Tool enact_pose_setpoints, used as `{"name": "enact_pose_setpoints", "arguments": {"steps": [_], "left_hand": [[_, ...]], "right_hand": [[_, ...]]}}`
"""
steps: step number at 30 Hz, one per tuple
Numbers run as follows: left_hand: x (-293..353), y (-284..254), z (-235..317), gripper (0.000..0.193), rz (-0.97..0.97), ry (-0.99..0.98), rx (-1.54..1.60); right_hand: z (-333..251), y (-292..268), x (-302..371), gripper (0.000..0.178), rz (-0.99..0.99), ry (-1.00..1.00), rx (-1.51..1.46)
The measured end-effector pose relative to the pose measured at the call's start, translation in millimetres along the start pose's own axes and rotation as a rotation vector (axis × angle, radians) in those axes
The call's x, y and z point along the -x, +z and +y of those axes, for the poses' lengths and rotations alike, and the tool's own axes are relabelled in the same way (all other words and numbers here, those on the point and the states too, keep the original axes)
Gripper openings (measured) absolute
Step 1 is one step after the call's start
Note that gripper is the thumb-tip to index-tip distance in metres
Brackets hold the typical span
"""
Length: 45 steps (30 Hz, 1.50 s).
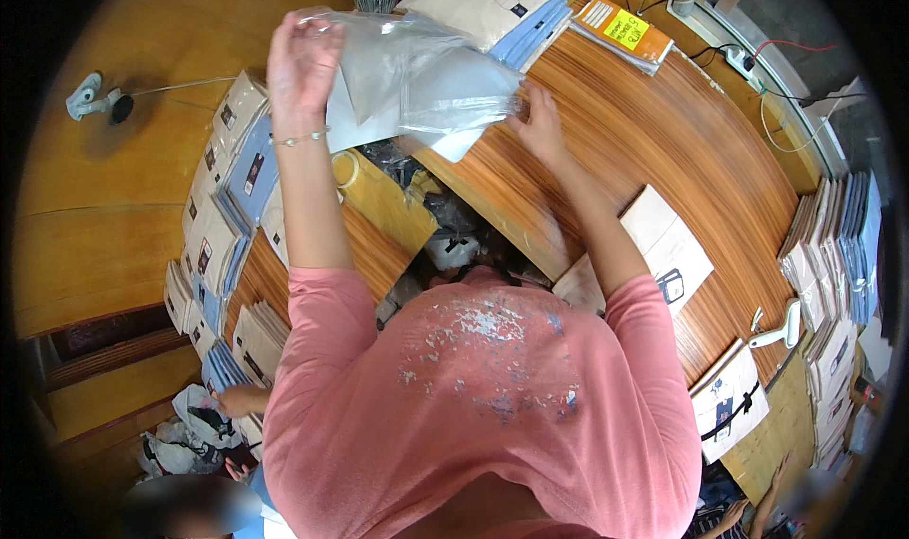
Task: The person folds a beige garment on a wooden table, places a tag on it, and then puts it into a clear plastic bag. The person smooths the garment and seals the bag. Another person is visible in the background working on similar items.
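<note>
A clear plastic bag [431, 80] is stretched between my hands above the far part of the wooden table. My left hand [305, 64] is raised, its fingers curled over the bag's upper left part. At the bag's right end, my right hand [540, 123] pinches the plastic between thumb and fingers. White, flat sheet-like material [459, 143] shows through and below the bag; whether it is inside or underneath, I cannot tell. Just beyond the bag lies a stack of packed cream and blue garments [483, 9].
An orange booklet with a yellow label [620, 28] lies at the far right. Folded cream cloth [668, 246] rests on the table [701, 132] by my right arm. A white handheld tool [781, 326] is farther right. Garment stacks [222, 217] line the left edge; other people's hands show at both lower sides.
</note>
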State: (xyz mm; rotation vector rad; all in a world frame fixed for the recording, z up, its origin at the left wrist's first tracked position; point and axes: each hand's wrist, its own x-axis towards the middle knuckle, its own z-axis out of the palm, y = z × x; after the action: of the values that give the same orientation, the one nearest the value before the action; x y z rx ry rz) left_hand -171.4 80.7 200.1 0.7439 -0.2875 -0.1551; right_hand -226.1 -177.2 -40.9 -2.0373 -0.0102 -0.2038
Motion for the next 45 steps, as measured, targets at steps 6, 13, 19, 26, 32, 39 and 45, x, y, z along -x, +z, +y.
{"name": "enact_pose_setpoints", "arguments": {"steps": [6, 13, 19, 26, 32, 39, 45], "left_hand": [[-9, 34, -68, 0.021, -0.148, -0.185, 0.093], [-6, 65, -124, 0.019, -0.109, -0.295, 0.109], [-6, 51, -162, 0.025, 0.010, -0.113, -0.677], [35, 126, -208, 0.066, -0.588, 0.713, -1.377], [8, 141, -220, 0.030, -0.583, 0.827, -1.426], [-9, 182, -202, 0.020, -0.685, 0.043, -0.756], [-3, 186, -206, 0.038, -0.720, -0.036, -0.509]], "right_hand": [[-79, -37, 19, 0.106, 0.037, -0.163, -0.697], [-83, -113, 3, 0.080, 0.669, -0.310, -0.798], [-77, -202, 31, 0.010, 0.387, -0.342, -0.601], [-85, -249, 57, 0.016, 0.388, -0.204, -0.413], [-103, -290, 78, 0.015, 0.374, -0.190, -0.348], [-114, -347, 103, 0.016, 0.365, -0.183, -0.235], [-115, -366, 115, 0.017, 0.388, -0.125, -0.151]]}}
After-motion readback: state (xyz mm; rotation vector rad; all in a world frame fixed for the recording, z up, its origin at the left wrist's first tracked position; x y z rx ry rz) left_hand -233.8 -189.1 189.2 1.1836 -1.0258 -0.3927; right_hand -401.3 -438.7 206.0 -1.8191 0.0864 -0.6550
